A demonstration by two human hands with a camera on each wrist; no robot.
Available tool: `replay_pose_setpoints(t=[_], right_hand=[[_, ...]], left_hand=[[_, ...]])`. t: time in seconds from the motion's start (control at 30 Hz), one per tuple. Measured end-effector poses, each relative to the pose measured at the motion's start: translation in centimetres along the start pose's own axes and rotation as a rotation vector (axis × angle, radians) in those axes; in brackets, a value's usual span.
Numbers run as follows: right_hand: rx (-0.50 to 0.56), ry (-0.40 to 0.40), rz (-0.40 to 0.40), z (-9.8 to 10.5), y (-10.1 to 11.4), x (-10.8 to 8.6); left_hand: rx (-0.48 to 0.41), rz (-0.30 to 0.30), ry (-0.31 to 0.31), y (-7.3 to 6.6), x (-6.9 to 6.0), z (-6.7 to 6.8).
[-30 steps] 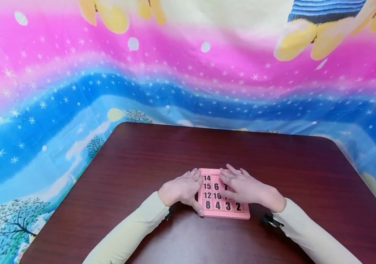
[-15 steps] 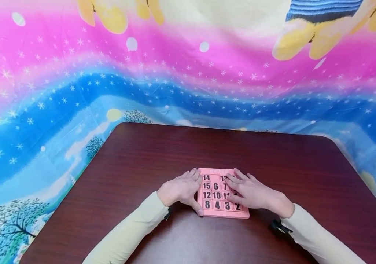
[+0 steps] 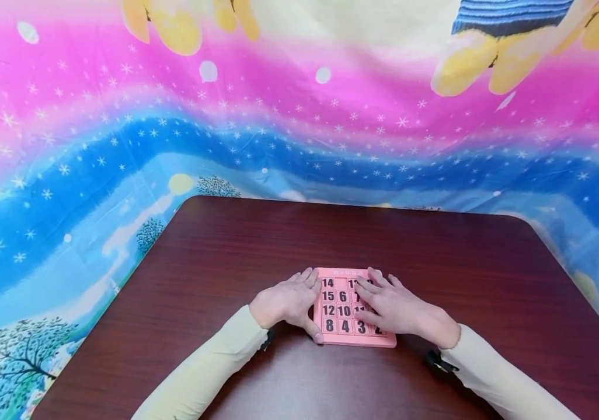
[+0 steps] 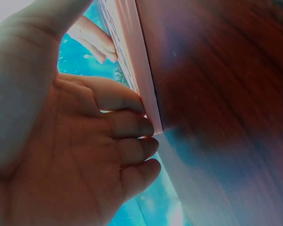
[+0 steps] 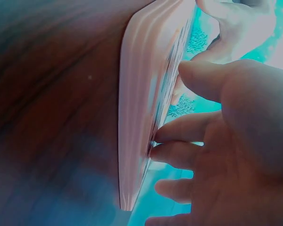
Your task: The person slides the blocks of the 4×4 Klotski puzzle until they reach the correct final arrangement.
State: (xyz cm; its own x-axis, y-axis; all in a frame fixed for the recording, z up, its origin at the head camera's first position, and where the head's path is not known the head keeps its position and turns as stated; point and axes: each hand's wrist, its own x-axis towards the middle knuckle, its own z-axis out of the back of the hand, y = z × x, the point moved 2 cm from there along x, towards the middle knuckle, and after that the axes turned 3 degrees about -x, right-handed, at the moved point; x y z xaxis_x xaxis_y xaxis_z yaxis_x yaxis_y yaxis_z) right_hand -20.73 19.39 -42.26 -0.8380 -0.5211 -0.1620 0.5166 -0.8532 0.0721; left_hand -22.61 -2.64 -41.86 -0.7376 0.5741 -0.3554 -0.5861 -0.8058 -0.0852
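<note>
Leftward, slightly, our right hand (image 3: 399, 308) has slid since half a second ago; loosely straight-fingered, it touches number tiles (image 3: 344, 311) without grasping. Our left hand (image 3: 290, 301), unclenched, rests along the left edge of the pink sliding-number puzzle (image 3: 349, 339), flat between both hands — its vacant slot (image 3: 341, 283) just left of the right fingertips. Beyond: wooden table (image 3: 257, 233), snowflake backdrop (image 3: 278, 105).

On my head view, the number puzzle (image 3: 352, 339) lies on the table (image 3: 257, 245), with the backdrop cloth (image 3: 257, 87) behind. I see the left hand (image 3: 290, 301) along the puzzle's left edge, the right hand (image 3: 399, 306) over its right side (hiding some tiles from me). Tile 14 (image 3: 328, 283) sits far left, the gap (image 3: 341, 283) just right, tile 6 (image 3: 342, 296) before the gap.
</note>
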Motion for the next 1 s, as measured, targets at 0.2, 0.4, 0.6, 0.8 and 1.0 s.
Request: replay_pose_setpoints(t=[0.2, 0.4, 0.6, 0.8, 1.0], right_hand=[[0.010, 0.020, 0.013, 0.1, 0.9, 0.7], [0.022, 0.033, 0.027, 0.2, 1.9, 1.5], [0.023, 0.036, 0.013, 0.3, 1.4, 1.2], [0.025, -0.010, -0.011, 0.9, -0.3, -0.5], [0.008, -0.038, -0.038, 0.6, -2.0, -1.9]], left_hand=[[-0.010, 0.006, 0.012, 0.1, 0.0, 0.0], [-0.016, 0.006, 0.013, 0.0, -0.1, 0.1], [-0.012, 0.005, 0.006, -0.1, 0.0, 0.0], [-0.002, 0.006, -0.006, -0.1, 0.0, 0.0], [0.006, 0.010, -0.009, -0.1, 0.0, 0.1]])
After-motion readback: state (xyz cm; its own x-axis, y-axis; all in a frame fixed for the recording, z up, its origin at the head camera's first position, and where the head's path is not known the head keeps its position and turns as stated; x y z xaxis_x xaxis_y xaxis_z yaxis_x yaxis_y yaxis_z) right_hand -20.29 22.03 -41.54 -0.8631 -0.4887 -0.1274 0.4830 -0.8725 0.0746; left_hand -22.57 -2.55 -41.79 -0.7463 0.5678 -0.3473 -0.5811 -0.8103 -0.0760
